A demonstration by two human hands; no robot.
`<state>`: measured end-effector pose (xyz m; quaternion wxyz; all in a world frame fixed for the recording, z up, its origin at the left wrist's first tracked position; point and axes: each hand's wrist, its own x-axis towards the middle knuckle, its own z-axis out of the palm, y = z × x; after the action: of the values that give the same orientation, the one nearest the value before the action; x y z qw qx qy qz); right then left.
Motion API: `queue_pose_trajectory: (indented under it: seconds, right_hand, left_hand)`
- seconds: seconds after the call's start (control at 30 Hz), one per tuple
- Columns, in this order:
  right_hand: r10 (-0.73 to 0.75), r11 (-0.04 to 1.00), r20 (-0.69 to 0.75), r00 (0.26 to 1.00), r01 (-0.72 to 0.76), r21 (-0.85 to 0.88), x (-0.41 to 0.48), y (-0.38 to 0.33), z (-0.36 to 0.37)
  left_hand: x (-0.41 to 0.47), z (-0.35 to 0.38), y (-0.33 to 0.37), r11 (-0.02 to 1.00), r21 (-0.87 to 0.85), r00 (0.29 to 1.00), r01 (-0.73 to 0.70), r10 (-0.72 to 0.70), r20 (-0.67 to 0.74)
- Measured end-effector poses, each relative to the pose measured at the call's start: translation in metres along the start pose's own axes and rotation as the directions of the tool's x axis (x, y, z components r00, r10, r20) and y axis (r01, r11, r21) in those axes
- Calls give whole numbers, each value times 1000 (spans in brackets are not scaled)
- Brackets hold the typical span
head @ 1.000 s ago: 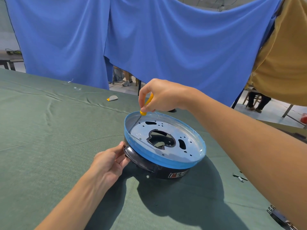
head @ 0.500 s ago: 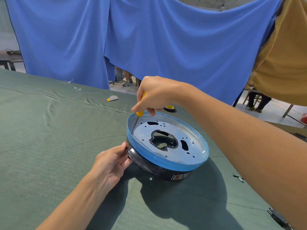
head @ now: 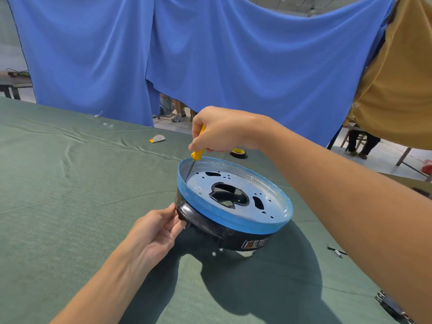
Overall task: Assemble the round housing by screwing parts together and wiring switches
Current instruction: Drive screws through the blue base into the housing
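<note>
On the green table cloth sits the round housing. My right hand grips a yellow screwdriver, tip seemingly at the plate's left edge; my left hand pinches its black rim.

Screwdriver handle mostly hidden in R hand.

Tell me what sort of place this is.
Probably a makeshift assembly workshop in a large hall: a green-clothed work table, blue drapes hung as partitions, and a round housing being worked on with a yellow screwdriver.
</note>
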<state>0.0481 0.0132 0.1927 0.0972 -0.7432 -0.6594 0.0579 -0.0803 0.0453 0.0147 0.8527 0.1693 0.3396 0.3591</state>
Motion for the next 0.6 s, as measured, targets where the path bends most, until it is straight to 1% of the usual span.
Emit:
queue_pose_trajectory:
  seconds: [0.1,0.17,0.33,0.5,0.6]
  right_hand:
    - [-20,1000,-2,1000,20,20,-3,1,-6]
    - [-28,999,5,1000,28,30,-5,3,-9]
    - [-14,998,-8,1000,14,69,-7,8,-10]
    - [54,990,-77,996,-43,137,-4,17,-3]
    - [73,990,-69,995,-64,124,-3,20,1]
  left_hand:
    - [-1,-1,3,992,-119,999,51,-52,1]
    - [-2,-1,4,986,-149,998,69,-69,8]
    - [-1,-2,4,987,-139,997,76,-73,24]
    - [-2,0,2,993,-120,1000,22,-23,-4]
    - [-2,2,0,994,-112,1000,-1,-2,-25]
